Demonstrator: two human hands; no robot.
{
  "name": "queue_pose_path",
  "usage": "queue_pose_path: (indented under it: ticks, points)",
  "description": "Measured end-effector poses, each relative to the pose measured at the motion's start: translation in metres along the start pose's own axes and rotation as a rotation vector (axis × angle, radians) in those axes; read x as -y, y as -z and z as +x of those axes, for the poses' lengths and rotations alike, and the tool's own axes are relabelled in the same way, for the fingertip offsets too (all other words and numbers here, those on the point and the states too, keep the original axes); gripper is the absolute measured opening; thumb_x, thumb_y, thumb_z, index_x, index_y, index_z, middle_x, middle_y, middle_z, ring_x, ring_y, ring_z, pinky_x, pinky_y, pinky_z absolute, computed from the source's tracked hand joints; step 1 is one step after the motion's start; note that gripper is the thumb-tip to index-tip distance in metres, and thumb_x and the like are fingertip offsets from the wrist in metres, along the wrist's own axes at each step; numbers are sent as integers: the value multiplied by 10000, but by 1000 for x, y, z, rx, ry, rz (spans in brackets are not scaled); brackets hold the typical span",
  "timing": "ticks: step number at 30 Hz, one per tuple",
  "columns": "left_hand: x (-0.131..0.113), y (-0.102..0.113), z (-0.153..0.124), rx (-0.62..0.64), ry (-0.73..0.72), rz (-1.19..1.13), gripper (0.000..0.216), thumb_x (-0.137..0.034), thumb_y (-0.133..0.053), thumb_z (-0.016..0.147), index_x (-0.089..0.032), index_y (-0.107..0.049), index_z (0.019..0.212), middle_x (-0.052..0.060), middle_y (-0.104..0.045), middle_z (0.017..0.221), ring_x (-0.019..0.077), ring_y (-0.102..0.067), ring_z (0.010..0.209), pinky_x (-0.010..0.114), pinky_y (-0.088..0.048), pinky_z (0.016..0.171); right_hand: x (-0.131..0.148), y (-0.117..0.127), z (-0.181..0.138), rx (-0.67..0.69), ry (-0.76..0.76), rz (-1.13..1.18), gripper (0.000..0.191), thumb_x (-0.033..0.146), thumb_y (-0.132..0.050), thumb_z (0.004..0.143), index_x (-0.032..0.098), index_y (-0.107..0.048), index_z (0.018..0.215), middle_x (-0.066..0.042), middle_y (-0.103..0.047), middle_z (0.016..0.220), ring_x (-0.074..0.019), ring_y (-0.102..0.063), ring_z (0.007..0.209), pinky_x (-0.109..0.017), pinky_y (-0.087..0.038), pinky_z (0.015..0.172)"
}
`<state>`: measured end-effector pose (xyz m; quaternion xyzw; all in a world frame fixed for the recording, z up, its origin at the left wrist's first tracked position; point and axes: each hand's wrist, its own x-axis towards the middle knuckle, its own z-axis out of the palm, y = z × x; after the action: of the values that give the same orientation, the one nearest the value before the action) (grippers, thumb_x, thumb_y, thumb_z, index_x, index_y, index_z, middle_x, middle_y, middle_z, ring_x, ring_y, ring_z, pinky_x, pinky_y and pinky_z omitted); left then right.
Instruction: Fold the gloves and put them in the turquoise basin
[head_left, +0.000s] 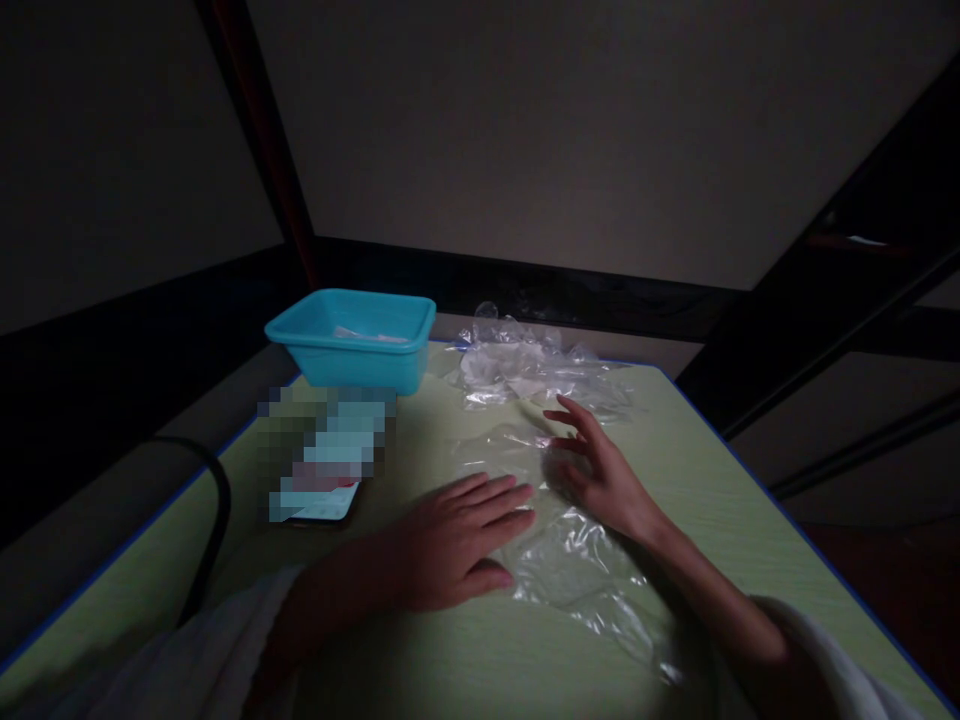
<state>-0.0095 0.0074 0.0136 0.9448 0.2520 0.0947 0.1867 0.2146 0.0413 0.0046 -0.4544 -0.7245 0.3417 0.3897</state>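
A clear plastic bag (574, 560) lies spread and wrinkled on the pale green table. My left hand (457, 540) rests flat at the bag's left side, palm down with its fingers stretched out. Over the bag's upper right part is my right hand (600, 470), its fingers apart and slightly bent; nothing shows in them. Whether the right fingertips touch the plastic, I cannot tell. Beyond both hands sits a crumpled heap of clear plastic (517, 365) with something whitish in it.
A blue plastic basin (349, 345) with whitish pieces inside stands at the table's back left. In front of it is a phone (330, 500) with a lit, partly blurred screen. A dark cable (217, 500) curves along the left. The table (720, 510) has a blue edge.
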Motion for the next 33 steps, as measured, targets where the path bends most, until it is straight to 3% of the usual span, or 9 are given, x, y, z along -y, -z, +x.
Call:
queue_pose_path:
  ticks: [7, 12, 14, 17, 19, 26, 29, 33]
  points:
    - [-5, 1, -3, -31, -22, -46, 554, -305, -629, 813, -221, -438, 1326, 93, -375, 1427, 297, -291, 1333, 492, -244, 1079, -1, 0, 4, -62, 81, 218, 643, 97, -529, 730, 290, -335, 1312, -108, -489, 1276, -226, -550, 1110, -447, -432, 929]
    - [-3, 0, -3, -63, -25, -6, 505, -320, -622, 811, -217, -476, 1283, 95, -419, 1407, 290, -338, 1311, 477, -273, 1065, 2, 1, 7, -202, 43, 256, 516, 220, -617, 750, 282, -420, 1223, -74, -571, 1117, -192, -638, 876, -410, -513, 805]
    - [1, -1, -2, -204, 29, 5, 399, -264, -570, 838, -188, -516, 1225, 109, -491, 1348, 265, -419, 1254, 453, -321, 1039, 2, 3, 8, -243, 22, 252, 511, 240, -646, 730, 281, -440, 1196, -62, -574, 1090, -172, -639, 791, -392, -529, 755]
    - [12, -5, 2, -528, 248, -6, 340, -139, -490, 830, -153, -525, 1168, 121, -568, 1231, 240, -504, 1152, 423, -391, 981, 2, 4, 8, -259, 14, 265, 519, 229, -672, 692, 281, -465, 1166, -49, -564, 1069, -161, -633, 748, -377, -529, 721]
    - [20, -8, 4, -614, 391, -20, 382, -98, -513, 779, -161, -517, 1155, 113, -590, 1179, 246, -536, 1100, 422, -418, 947, 3, 5, 8, -257, 25, 276, 522, 216, -675, 678, 284, -475, 1155, -41, -557, 1055, -155, -625, 730, -373, -526, 713]
    - [30, -9, 7, -568, 502, -32, 397, -2, -520, 711, -158, -545, 1076, 21, -648, 806, 175, -608, 713, 309, -487, 709, 5, 5, 7, -272, 85, 193, 521, 192, -672, 678, 269, -499, 1163, -46, -556, 1057, -137, -574, 730, -347, -511, 743]
    - [27, -5, 8, -551, 504, -15, 250, 4, -496, 723, -145, -604, 892, 25, -624, 749, 177, -590, 689, 294, -466, 672, 5, 6, 5, -252, 105, 138, 483, 175, -641, 702, 245, -503, 1160, -51, -567, 1026, -145, -585, 745, -336, -504, 729]
    - [24, 0, 7, -506, 459, -2, 192, 0, -504, 723, -157, -612, 701, 24, -604, 730, 182, -576, 730, 282, -446, 672, 6, 12, 3, -97, 189, -28, 427, 117, -556, 739, 214, -498, 1151, -22, -611, 857, -145, -594, 702, -334, -499, 711]
